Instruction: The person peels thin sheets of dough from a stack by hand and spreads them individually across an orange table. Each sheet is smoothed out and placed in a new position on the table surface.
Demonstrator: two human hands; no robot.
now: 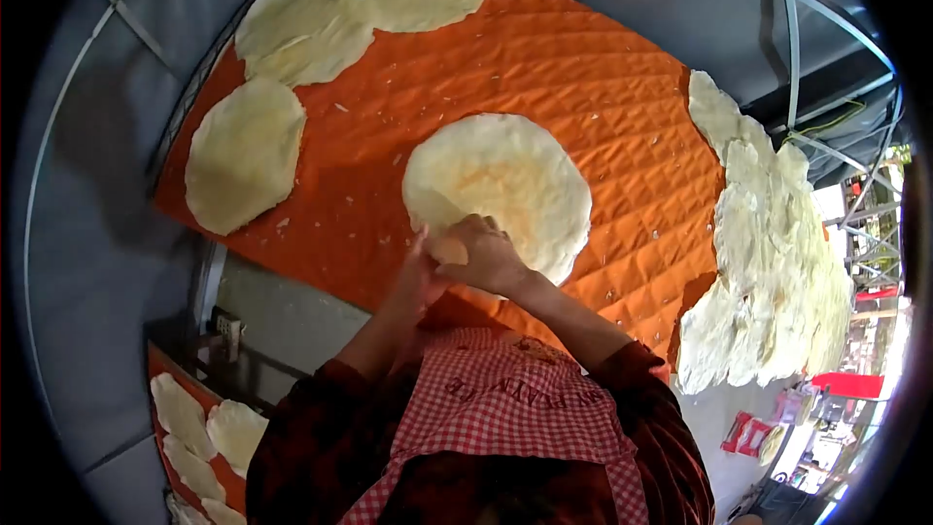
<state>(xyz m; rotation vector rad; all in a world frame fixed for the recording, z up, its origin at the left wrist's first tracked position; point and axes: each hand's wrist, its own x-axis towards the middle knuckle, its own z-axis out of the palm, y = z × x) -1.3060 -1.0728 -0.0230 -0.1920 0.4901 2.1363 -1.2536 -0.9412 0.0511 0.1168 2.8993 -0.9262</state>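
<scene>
A large round flatbread (530,160), pale with a browned patch in its middle, lies on the orange quilted cloth (632,87). Both hands meet at its near left edge. My left hand (418,277), slightly blurred, has its fingers closed at the rim. Beside it my right hand (483,255) is curled over the same edge, with its fingers bent and its knuckles on top. A small tan portion of the edge shows between the two hands. The palms and most fingertips are hidden.
Two flatbreads overlap at the far left, and another round (245,156) lies nearer. Along the right side spreads a layered heap of flatbreads (768,272). More lie on a lower surface at bottom left. A red-and-white packet (748,436) sits at lower right. Metal poles (789,29) frame the space.
</scene>
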